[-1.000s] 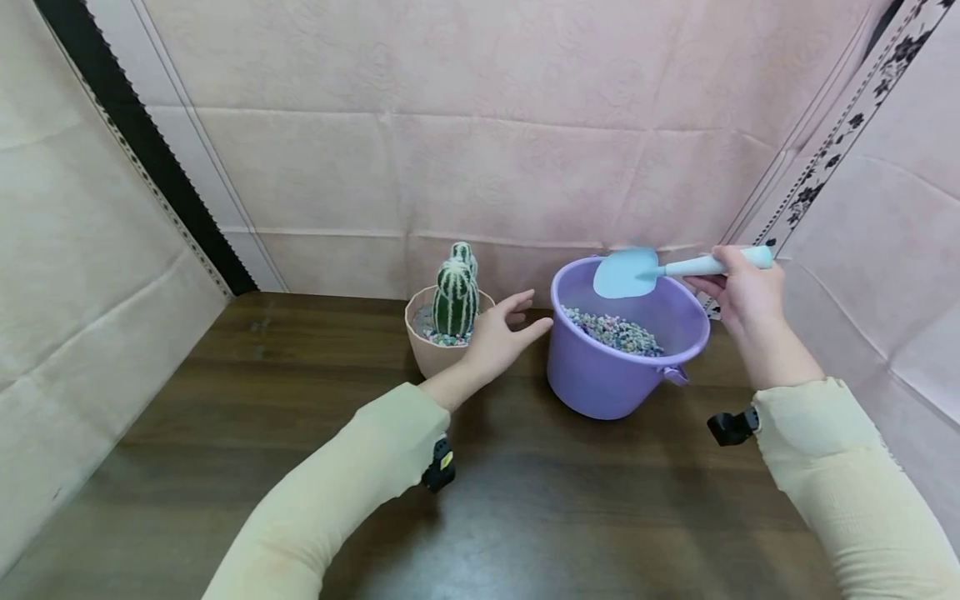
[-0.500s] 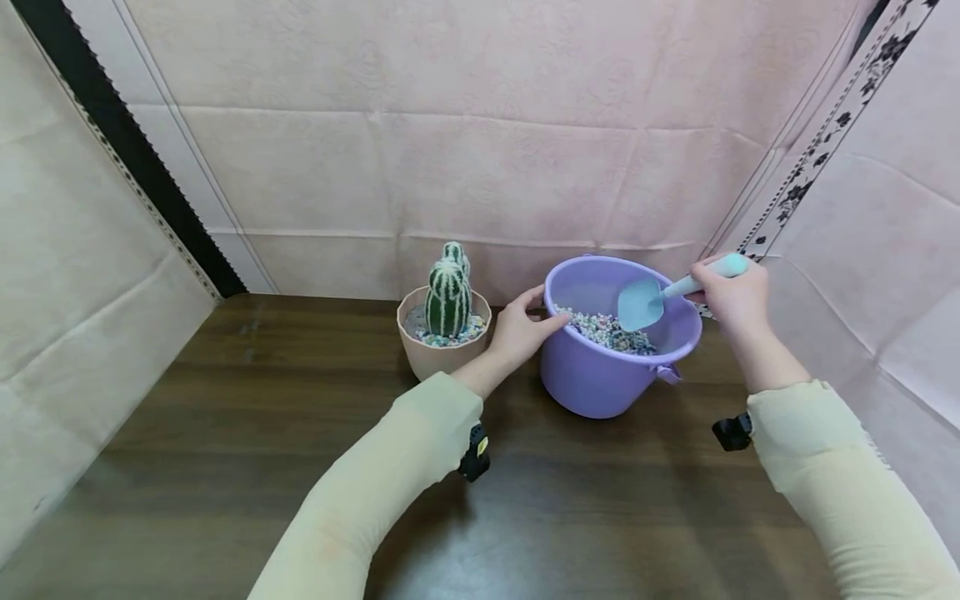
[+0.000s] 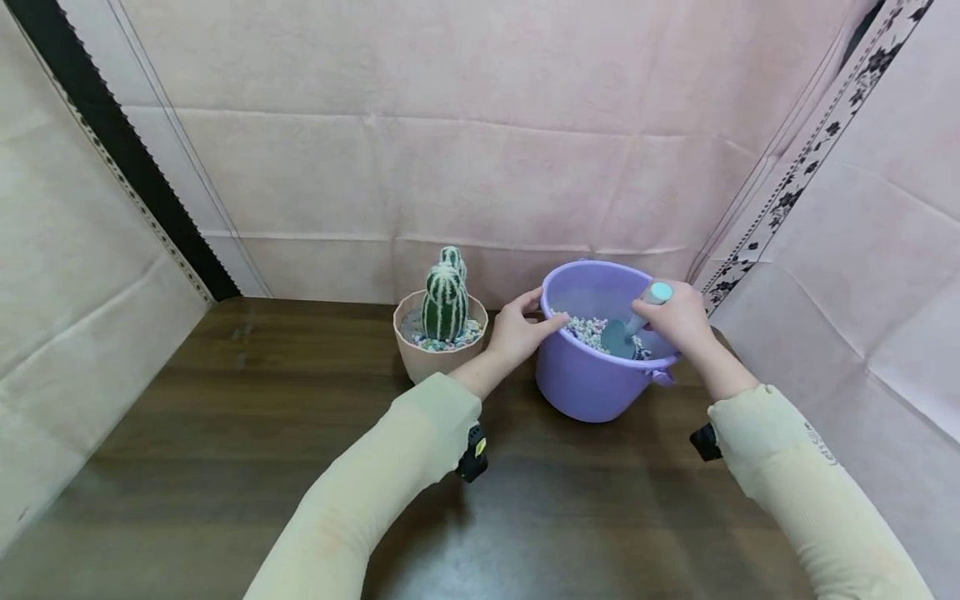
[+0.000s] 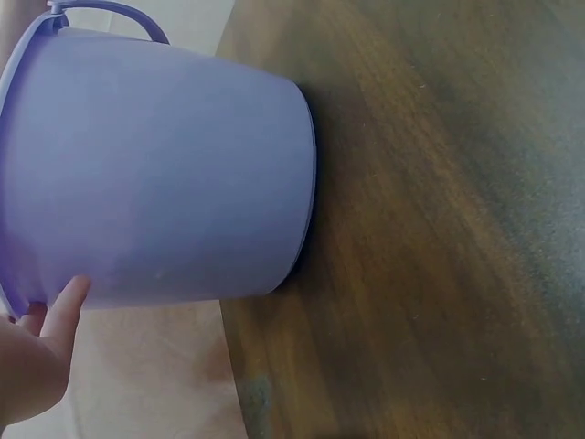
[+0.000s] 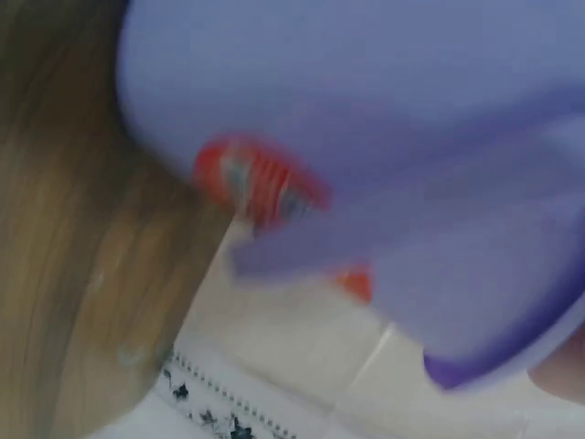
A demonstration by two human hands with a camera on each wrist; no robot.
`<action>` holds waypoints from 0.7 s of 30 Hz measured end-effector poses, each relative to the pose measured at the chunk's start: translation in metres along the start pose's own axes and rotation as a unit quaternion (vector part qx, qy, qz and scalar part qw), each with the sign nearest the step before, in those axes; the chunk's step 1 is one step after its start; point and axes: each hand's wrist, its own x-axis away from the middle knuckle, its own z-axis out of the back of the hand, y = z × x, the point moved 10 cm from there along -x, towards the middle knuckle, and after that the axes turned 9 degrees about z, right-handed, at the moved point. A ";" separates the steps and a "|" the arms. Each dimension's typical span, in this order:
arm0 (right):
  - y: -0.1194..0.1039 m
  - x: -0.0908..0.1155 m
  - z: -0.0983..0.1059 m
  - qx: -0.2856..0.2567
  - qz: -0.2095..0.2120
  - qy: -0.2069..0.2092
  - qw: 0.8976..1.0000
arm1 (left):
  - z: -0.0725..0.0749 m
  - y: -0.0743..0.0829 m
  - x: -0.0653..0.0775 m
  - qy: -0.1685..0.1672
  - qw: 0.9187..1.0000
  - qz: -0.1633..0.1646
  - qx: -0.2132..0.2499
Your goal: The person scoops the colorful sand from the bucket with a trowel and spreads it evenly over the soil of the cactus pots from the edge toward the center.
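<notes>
A purple bucket point(image 3: 592, 387) stands on the wooden table, partly filled with small multicoloured pebbles point(image 3: 588, 330). With its thumb at the rim and fingers against the outer wall, my left hand point(image 3: 517, 333) holds the bucket's left side; the left wrist view shows fingertips point(image 4: 71, 297) on that wall. My right hand point(image 3: 678, 315) grips the handle of a light blue hand trowel point(image 3: 618, 337), whose blade is down among the pebbles. Left of the bucket sits a beige pot point(image 3: 431, 360) with a striped green cactus point(image 3: 444, 308) in multicoloured pebbles.
Pale cloth point(image 3: 450, 167) hangs behind the table and at both sides. The dark wooden table point(image 3: 300, 433) stretches out in front of the bucket and to the left of the pot. A red label point(image 5: 260, 183) shows on the bucket, blurred, in the right wrist view.
My left hand has moved right from beside the pot onto the bucket's rim. The trowel has gone from above the rim down into the pebbles, its handle now steeper.
</notes>
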 end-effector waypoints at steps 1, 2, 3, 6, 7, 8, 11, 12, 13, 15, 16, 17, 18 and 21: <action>-0.003 0.000 -0.001 0.008 0.004 -0.002 1.000 | -0.001 0.000 0.000 -0.002 1.000 0.001 0.001; -0.005 0.001 -0.003 0.001 0.002 -0.006 1.000 | -0.001 0.000 0.000 -0.003 1.000 0.001 0.002; -0.007 0.002 -0.005 -0.013 -0.001 -0.011 1.000 | -0.002 -0.001 0.000 -0.004 1.000 -0.001 0.005; -0.010 0.004 -0.010 -0.058 -0.016 -0.030 0.998 | -0.002 -0.002 0.000 0.001 1.000 0.000 0.008; -0.009 0.005 -0.011 -0.081 -0.026 -0.035 0.996 | -0.001 -0.002 0.000 0.002 1.000 0.001 0.007; -0.008 0.006 -0.011 -0.108 -0.037 -0.035 0.993 | -0.002 -0.002 0.000 0.001 1.000 0.000 0.008; -0.003 0.009 -0.010 -0.180 -0.070 -0.018 0.981 | -0.002 -0.003 0.000 -0.002 1.000 0.003 0.010; -0.001 0.010 -0.010 -0.211 -0.081 -0.010 0.974 | -0.002 -0.004 0.000 -0.004 1.000 0.006 0.012; 0.000 0.011 -0.010 -0.240 -0.092 0.000 0.966 | -0.001 -0.005 0.001 -0.005 1.000 0.010 0.014; 0.002 0.011 -0.011 -0.287 -0.109 0.016 0.952 | -0.001 -0.006 0.001 -0.007 1.000 0.019 0.018; 0.003 0.011 -0.011 -0.311 -0.116 0.026 0.943 | -0.001 -0.007 0.001 -0.008 0.999 0.024 0.020; 0.004 0.011 -0.011 -0.334 -0.123 0.036 0.934 | -0.001 -0.007 0.001 -0.010 0.999 0.027 0.022; 0.005 0.011 -0.011 -0.351 -0.130 0.045 0.926 | -0.002 -0.007 0.002 -0.012 0.999 0.030 0.023; 0.008 0.010 -0.012 -0.403 -0.152 0.071 0.900 | -0.004 -0.007 0.003 -0.019 0.999 0.035 0.022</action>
